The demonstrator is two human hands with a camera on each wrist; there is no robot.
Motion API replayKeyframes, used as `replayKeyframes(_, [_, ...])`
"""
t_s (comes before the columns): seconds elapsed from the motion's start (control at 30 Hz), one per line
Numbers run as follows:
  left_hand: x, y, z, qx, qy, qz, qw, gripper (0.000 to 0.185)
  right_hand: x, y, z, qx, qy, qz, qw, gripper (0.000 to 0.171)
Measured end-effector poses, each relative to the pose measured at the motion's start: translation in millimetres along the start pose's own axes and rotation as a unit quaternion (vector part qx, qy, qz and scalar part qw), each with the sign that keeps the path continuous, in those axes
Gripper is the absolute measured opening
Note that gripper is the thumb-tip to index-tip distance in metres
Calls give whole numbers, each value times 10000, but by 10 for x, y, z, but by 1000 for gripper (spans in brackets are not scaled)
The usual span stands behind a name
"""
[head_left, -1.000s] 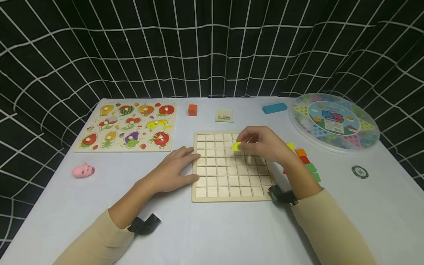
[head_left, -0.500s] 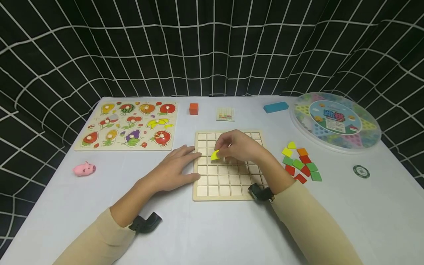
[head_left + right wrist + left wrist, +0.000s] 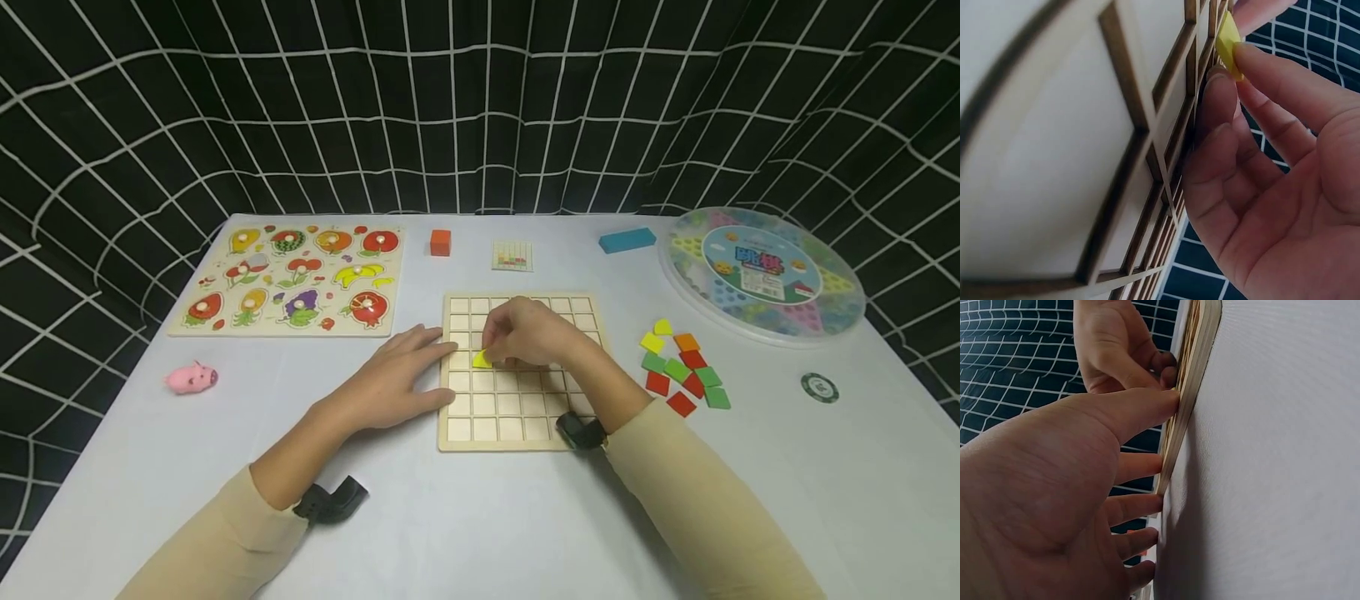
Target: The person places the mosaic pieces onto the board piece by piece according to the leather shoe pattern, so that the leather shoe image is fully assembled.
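Observation:
A yellow tile (image 3: 482, 360) is pinched between the thumb and fingers of my right hand (image 3: 528, 335), over the left part of a wooden grid board (image 3: 487, 429). In the right wrist view the yellow tile (image 3: 1229, 47) stands tilted at the surface of the board, held by its edges. My left hand (image 3: 397, 379) lies on the table with fingers spread, its thumb and index fingertips touching the left rim of the board. From the left wrist view, the left thumb (image 3: 1141, 407) presses on that rim (image 3: 1200, 356) and the other fingers are extended along it.
Loose red, green, yellow and orange tiles (image 3: 677, 369) lie right of the board. Around it are a fruit puzzle (image 3: 285, 287), pink pig (image 3: 191, 378), orange cube (image 3: 440, 243), small pattern card (image 3: 512, 256), blue block (image 3: 627, 241), round game box (image 3: 765, 275) and poker chip (image 3: 821, 387).
My right hand has carried the yellow tile leftward and toward me across the board, then lowered it to the grid. The left hand has stayed at the rim.

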State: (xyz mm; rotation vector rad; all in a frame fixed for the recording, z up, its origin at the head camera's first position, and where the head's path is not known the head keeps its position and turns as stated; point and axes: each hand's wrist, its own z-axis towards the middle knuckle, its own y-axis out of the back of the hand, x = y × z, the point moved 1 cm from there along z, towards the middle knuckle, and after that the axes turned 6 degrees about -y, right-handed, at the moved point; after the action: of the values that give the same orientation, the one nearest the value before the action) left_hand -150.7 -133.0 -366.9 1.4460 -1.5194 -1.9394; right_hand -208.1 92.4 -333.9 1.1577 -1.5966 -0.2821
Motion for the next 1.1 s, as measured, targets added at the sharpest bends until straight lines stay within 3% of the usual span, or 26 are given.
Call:
replayKeyframes(0.4, [12,-5,11,-33,5,-9,10000,68,16,28,25,-53,104,-571,9983,13])
replayKeyframes(0.87, [9,-14,0,-89,-26,6,10000,69,-243,341,-195,-26,362,254,9990,22])
replayKeyframes(1.1, [-4,-28,1,-98,-12,-5,10000,69,-415,466,-331,-172,212,627,9977,24])
